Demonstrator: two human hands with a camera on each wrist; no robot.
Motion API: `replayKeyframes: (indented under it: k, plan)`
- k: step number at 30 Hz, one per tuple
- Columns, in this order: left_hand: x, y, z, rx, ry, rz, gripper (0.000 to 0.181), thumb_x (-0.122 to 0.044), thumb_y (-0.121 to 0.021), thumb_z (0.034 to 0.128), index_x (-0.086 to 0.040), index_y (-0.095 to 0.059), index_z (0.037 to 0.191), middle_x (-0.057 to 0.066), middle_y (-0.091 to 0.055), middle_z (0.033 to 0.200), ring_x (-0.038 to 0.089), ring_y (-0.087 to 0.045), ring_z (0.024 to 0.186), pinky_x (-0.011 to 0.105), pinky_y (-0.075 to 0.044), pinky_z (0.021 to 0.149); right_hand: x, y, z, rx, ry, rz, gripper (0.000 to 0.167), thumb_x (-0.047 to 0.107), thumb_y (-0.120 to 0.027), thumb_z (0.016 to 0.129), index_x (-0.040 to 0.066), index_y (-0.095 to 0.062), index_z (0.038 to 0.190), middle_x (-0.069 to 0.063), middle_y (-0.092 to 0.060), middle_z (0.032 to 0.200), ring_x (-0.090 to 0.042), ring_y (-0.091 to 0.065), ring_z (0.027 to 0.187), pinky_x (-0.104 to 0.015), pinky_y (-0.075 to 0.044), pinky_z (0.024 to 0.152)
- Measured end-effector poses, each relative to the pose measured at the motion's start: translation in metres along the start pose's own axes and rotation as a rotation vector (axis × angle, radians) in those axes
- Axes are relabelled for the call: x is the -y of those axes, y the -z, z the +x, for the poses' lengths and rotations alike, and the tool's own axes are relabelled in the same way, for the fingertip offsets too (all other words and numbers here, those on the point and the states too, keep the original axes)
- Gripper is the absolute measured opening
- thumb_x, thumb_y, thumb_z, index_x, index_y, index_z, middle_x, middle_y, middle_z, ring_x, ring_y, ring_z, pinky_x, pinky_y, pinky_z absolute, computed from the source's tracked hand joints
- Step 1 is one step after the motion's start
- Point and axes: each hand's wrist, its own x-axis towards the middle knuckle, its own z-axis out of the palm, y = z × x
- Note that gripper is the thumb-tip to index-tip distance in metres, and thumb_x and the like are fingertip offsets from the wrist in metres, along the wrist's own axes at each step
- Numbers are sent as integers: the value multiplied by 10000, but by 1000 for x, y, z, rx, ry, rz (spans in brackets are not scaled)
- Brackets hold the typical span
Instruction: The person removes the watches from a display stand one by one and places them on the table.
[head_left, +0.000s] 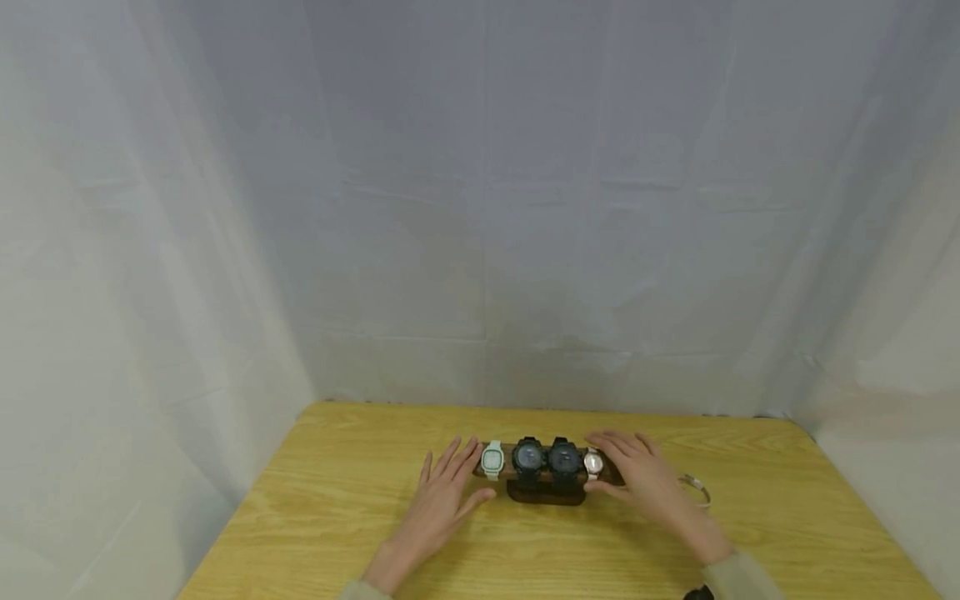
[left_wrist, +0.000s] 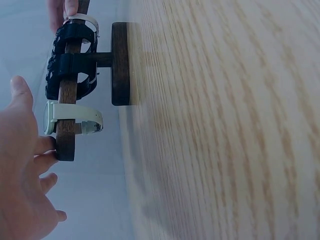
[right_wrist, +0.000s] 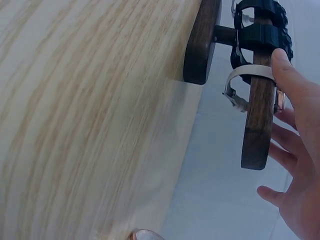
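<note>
A dark wooden watch stand (head_left: 546,498) holds several watches along its crossbar (left_wrist: 65,142). At the bar's left end is a pale green watch (head_left: 492,460); two black watches (head_left: 528,457) (head_left: 565,459) sit mid-bar, and a small white-strapped watch (head_left: 593,463) is toward the right. My left hand (head_left: 435,508) is spread beside the left end, its fingertips at the bar in the left wrist view. At the small watch, my right hand (head_left: 648,483) has its thumb below and fingers above, around the watch; in the right wrist view the thumb meets the bar by the strap (right_wrist: 257,71).
The stand rests on a wooden table (head_left: 337,500). A thin band-like item (head_left: 697,487) lies right of the stand, partly behind my right hand. A dark object (head_left: 699,593) is at the bottom edge by my right sleeve. Pale curtains (head_left: 480,250) surround the table.
</note>
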Motion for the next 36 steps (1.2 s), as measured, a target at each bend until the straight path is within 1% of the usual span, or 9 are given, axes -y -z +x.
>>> replayKeyframes:
  k: [4, 13, 18, 22, 26, 31, 36]
  plan:
    - [0, 1, 0, 2, 2, -2, 738, -566, -451, 1020, -79, -365, 1567, 104, -326, 1632, 335, -207, 1536, 656, -107, 1209, 3, -3, 1, 22, -18, 33, 729, 533, -766, 830, 139, -588, 1416, -104, -655, 1351, -338, -578, 1278, -651, -391, 1081]
    - [0, 0, -1, 3, 9, -12, 753, -576, -455, 1014, -78, -359, 1570, 102, -317, 1638, 332, -206, 1537, 665, -88, 1208, 7, -2, 4, 33, -35, 38, 689, 486, -798, 827, 117, -614, 1380, -94, -676, 1307, -330, -596, 1242, -621, -415, 1075]
    - [0, 1, -1, 3, 9, -4, 747, -574, -450, 1016, -80, -360, 1570, 93, -314, 1639, 335, -202, 1537, 667, -93, 1206, 8, -1, 3, 20, -32, 46, 667, 472, -810, 820, 129, -626, 1361, -73, -690, 1267, -310, -617, 1194, -607, -426, 1066]
    - [-1, 2, -1, 10, 10, -7, 744, -577, -438, 1019, -81, -365, 1568, 93, -316, 1638, 335, -195, 1539, 667, -98, 1205, 8, 0, 2, -5, -15, 57, 659, 462, -822, 811, 127, -637, 1347, -51, -702, 1217, -289, -634, 1136, -599, -438, 1048]
    - [-2, 3, -1, 17, 11, -8, 747, -588, -427, 1018, -92, -361, 1572, 103, -328, 1633, 336, -198, 1538, 669, -102, 1204, 5, -1, 1, -3, -15, 63, 662, 467, -823, 806, 132, -641, 1347, -40, -704, 1202, -282, -636, 1122, -598, -437, 1051]
    - [-1, 3, -1, 12, 10, -7, 755, -590, -433, 1014, -78, -370, 1565, 108, -330, 1630, 343, -202, 1536, 672, -100, 1202, 3, 1, 1, 8, -21, 50, 671, 484, -814, 803, 137, -643, 1351, -48, -704, 1199, -295, -631, 1128, -603, -437, 1053]
    - [1, 1, -1, 8, 13, -5, 758, -589, -438, 1013, -77, -365, 1567, 98, -319, 1636, 338, -196, 1538, 670, -85, 1203, 0, 2, 0, -22, 7, 18, 691, 460, -848, 769, 119, -655, 1338, -68, -710, 1179, -309, -639, 1105, -603, -468, 1007]
